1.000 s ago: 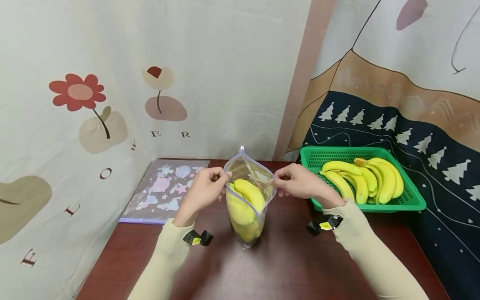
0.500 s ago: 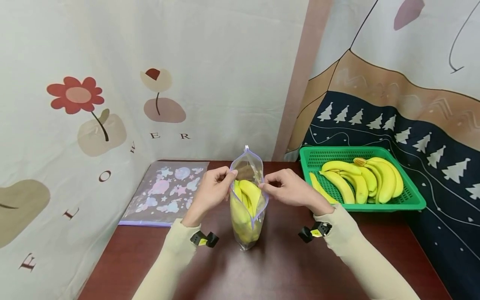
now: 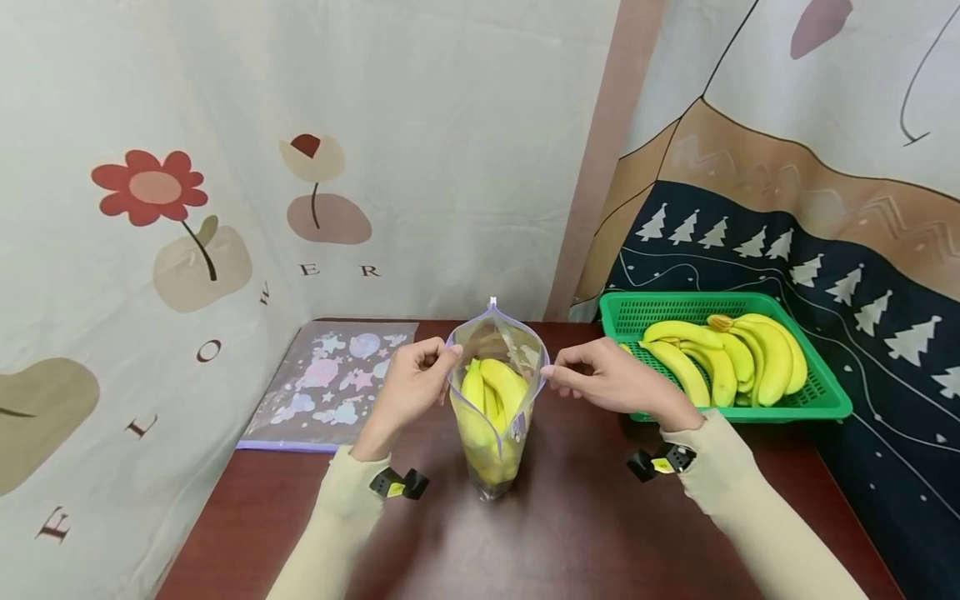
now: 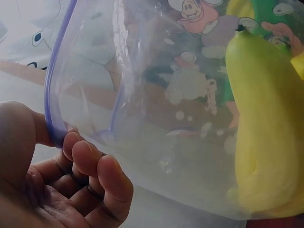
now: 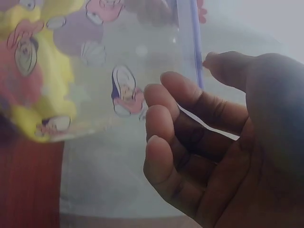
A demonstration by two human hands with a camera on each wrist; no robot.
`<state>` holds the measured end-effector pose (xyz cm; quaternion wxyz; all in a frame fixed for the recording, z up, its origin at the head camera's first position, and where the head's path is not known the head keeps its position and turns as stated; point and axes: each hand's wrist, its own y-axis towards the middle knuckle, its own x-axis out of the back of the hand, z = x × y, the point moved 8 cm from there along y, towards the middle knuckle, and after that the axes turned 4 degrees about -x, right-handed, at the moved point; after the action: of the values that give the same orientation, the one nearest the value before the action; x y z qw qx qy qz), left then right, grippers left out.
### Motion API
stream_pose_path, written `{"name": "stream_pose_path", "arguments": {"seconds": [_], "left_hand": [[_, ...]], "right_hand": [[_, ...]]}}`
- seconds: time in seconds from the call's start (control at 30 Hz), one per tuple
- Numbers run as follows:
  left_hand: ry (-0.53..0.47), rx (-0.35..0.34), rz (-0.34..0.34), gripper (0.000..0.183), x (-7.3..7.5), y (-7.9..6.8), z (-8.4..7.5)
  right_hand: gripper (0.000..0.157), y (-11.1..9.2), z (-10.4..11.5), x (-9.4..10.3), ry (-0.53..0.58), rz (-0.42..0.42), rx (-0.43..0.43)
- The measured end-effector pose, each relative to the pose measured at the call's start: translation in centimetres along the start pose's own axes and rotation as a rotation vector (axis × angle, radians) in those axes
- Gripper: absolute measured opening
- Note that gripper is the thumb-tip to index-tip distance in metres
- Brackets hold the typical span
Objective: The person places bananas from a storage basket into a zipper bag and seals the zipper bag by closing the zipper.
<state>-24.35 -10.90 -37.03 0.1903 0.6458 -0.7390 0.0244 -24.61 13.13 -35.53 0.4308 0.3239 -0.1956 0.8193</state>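
Note:
A clear zip bag (image 3: 491,450) with a purple zip edge stands upright on the table, its mouth spread wide. Inside it are yellow bananas (image 3: 504,385); the left wrist view shows one banana (image 4: 263,118) through the plastic, greenish at its tip. My left hand (image 3: 411,379) pinches the left side of the bag's rim between thumb and forefinger. On the opposite side, my right hand (image 3: 611,375) holds the rim at the fingertips. Cartoon prints on the plastic show in the right wrist view, where the thumb (image 5: 228,66) lies at the purple edge and the other fingers are bent.
At the right stands a green basket (image 3: 813,404) with several bananas (image 3: 765,358) in it. A flat printed bag (image 3: 322,379) with a purple edge lies on the brown table (image 3: 577,533) at the left. Patterned cloth (image 3: 465,167) hangs behind.
The bag's mouth narrowed as the right hand came inward half a second ago, then widened again as that hand moved back right. Both hands stay at the rim.

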Motion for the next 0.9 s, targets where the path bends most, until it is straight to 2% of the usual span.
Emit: {"name": "stream_pose_path", "arguments": {"seconds": [0.1,0.2,0.4,0.6,0.9], "left_hand": [[0.009,-0.003,-0.002,0.038,0.2,-0.1,-0.1],[0.061,-0.043,-0.020,0.036,0.5,-0.1,-0.1],[0.164,-0.080,-0.054,0.037,1.1,-0.1,-0.7],[0.155,-0.064,-0.057,0.037,1.3,-0.2,-0.5],[0.125,-0.046,-0.053,0.037,1.4,-0.3,-0.3]], "right_hand": [[0.017,-0.1,-0.6,0.8,-0.046,-0.037,-0.016],[0.014,-0.2,-1.5,2.0,-0.106,-0.093,-0.037],[0.038,0.2,-4.5,4.1,-0.213,-0.164,-0.098],[0.055,0.4,-8.6,5.6,-0.276,-0.146,-0.209],[0.065,0.9,-14.2,7.1,-0.328,-0.079,-0.335]]}}
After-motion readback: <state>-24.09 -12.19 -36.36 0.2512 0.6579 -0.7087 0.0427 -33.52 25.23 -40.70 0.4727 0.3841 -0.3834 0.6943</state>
